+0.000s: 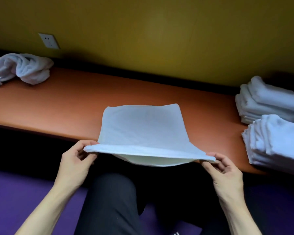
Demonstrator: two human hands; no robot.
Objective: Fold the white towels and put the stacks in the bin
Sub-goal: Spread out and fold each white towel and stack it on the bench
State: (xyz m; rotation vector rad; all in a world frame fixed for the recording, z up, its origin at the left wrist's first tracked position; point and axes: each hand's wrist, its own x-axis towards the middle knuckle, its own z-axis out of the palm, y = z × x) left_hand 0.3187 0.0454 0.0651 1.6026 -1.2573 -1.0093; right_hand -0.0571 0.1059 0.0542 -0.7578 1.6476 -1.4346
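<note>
Left hand (pixel 76 160) pinched towel (pixel 143 128) near corner at 9 o'clock | right hand (pixel 225 168) pinched the other at 3 | towel lay half-folded at desk (pixel 58 106) centre | two stacks (pixel 270 119) at 3 | heap (pixel 19 69) at 10

Soft matt cloth towel (pixel 143 128), smooth bench (pixel 58 102)

1. A folded white towel (pixel 143 128) is pinched at its near corners by the left hand (pixel 76 160) and right hand (pixel 225 168).
2. Its far part is laid on the orange table (pixel 66 102).
3. Two folded stacks (pixel 270 122) are seen at the right.
</note>
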